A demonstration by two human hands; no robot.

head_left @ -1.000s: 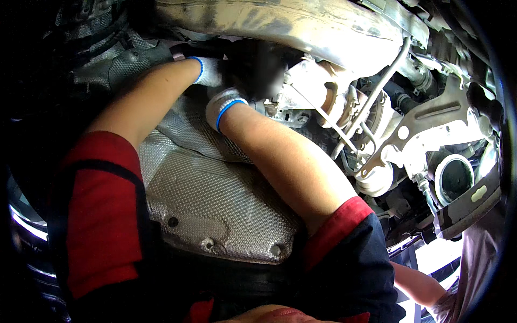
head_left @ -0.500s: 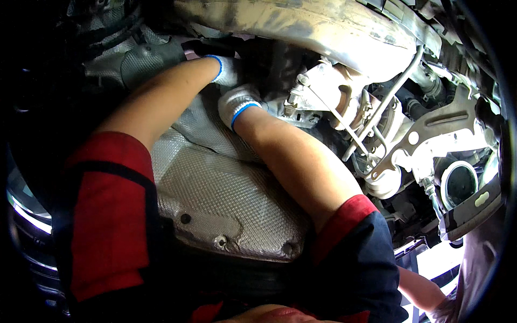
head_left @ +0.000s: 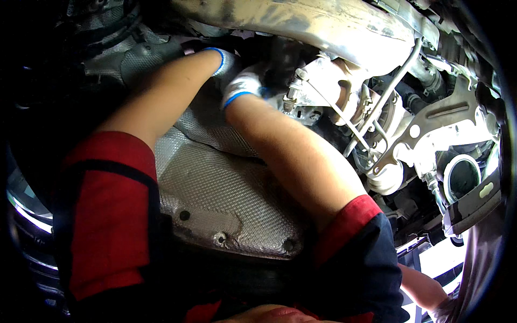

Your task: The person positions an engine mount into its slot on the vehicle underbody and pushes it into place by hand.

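Both of my arms reach up under a vehicle. My left hand (head_left: 225,60), in a white glove with a blue cuff, goes into a dark gap above the embossed silver heat shield (head_left: 226,194). My right hand (head_left: 245,83), gloved the same way, sits right beside it and presses against a light metal casting (head_left: 318,81). The fingers of both hands are hidden in the shadow, so what they touch cannot be made out.
A big dusty pipe (head_left: 323,21) runs across the top. Right of my hands are a thin metal tube (head_left: 389,89), a pale bracket (head_left: 444,126) and a round dark opening (head_left: 462,180). Another person's arm (head_left: 425,293) shows at the lower right.
My right hand has pushed up and to the right, deeper toward the gap beside the casting. My left hand has stayed in place.
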